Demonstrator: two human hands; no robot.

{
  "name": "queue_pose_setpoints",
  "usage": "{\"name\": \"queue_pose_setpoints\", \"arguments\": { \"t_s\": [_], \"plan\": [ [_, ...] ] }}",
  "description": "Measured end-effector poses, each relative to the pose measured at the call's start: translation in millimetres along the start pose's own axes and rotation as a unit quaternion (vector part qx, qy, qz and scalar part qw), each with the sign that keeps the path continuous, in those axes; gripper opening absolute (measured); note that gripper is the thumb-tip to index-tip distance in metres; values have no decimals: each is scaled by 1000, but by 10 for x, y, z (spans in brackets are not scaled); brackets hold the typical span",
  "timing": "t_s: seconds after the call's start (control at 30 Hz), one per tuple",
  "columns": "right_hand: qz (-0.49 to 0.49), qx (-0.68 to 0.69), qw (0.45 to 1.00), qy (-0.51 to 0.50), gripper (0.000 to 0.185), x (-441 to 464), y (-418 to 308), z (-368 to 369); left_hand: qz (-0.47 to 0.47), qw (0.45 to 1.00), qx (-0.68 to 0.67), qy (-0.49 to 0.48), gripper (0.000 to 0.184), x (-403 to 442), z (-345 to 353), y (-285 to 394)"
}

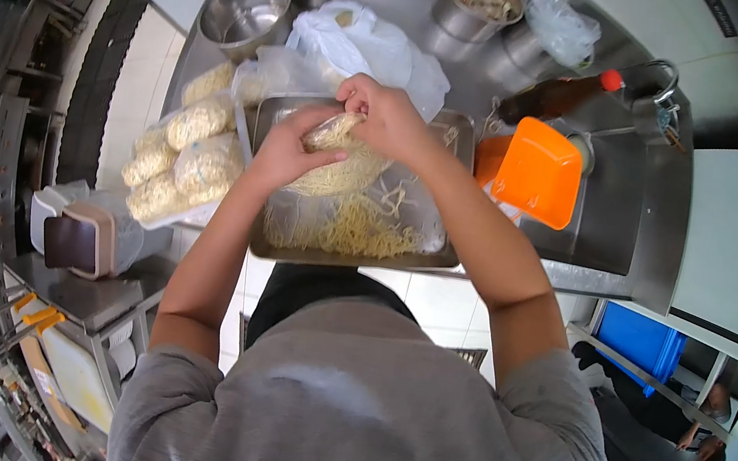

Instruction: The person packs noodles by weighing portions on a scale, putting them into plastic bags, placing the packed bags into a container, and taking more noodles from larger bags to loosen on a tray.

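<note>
My left hand (293,151) is wrapped around the side of a clear plastic bag of noodles (334,133), above a metal tray (351,256). At the bag's upper end, the curled fingers of my right hand (387,121) pinch the plastic; their tips are partly hidden. Pale noodles hang or lie just below the bag, and I cannot tell whether they are inside it. Loose yellow noodles (360,229) lie in the near part of the tray. Several filled noodle bags (197,165) are piled on a white tray to the left.
A white plastic bag (367,54) sits behind the tray. Metal pots (247,14) stand along the back. To the right are an orange basket (540,172), a red-capped bottle (551,97) and a sink (616,205). Another person (702,457) is at the far lower right.
</note>
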State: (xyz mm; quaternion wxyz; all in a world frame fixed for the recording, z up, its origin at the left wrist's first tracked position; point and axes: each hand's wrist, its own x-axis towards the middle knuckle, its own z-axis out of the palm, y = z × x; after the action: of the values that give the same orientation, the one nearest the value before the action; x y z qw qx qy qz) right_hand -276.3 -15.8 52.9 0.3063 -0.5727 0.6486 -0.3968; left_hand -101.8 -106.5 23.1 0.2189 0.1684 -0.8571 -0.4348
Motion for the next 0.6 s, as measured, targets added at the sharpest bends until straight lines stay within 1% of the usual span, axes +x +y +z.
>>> {"name": "queue_pose_setpoints", "arguments": {
  "t_s": [0.03, 0.1, 0.2, 0.23, 0.33, 0.43, 0.5, 0.53, 0.6],
  "plan": [
    [27, 30, 999, -34, 34, 17, 135, 83, -82, 996, -24, -41, 34, -103, 60, -114],
    [77, 86, 988, -103, 36, 108, 372, 225, -239, 962, -72, -114, 29, -232, 195, -460],
    [84, 131, 983, -100, 33, 215, 473, 254, -251, 949, -189, -26, 29, -282, 249, -595],
    [112, 153, 976, -103, 31, 240, 507, 261, -270, 943, -192, -33, 29, -281, 230, -582],
    [138, 185, 968, -102, 28, 250, 541, 254, -269, 933, -240, -10, 27, -295, 259, -610],
    [116, 149, 981, -45, 20, 143, 479, 266, -243, 949, -200, 2, 32, -333, 273, -541],
    [76, 23, 997, -17, 16, -13, 380, 359, -260, 950, -169, 37, 32, -364, 299, -467],
    [56, -39, 998, -3, 17, -98, 329, 422, -269, 949, -153, 53, 33, -375, 325, -432],
    [-2, -154, 987, 36, 18, -274, 415, 636, -237, 967, -15, 89, 29, -308, 475, -328]
  ]
}}
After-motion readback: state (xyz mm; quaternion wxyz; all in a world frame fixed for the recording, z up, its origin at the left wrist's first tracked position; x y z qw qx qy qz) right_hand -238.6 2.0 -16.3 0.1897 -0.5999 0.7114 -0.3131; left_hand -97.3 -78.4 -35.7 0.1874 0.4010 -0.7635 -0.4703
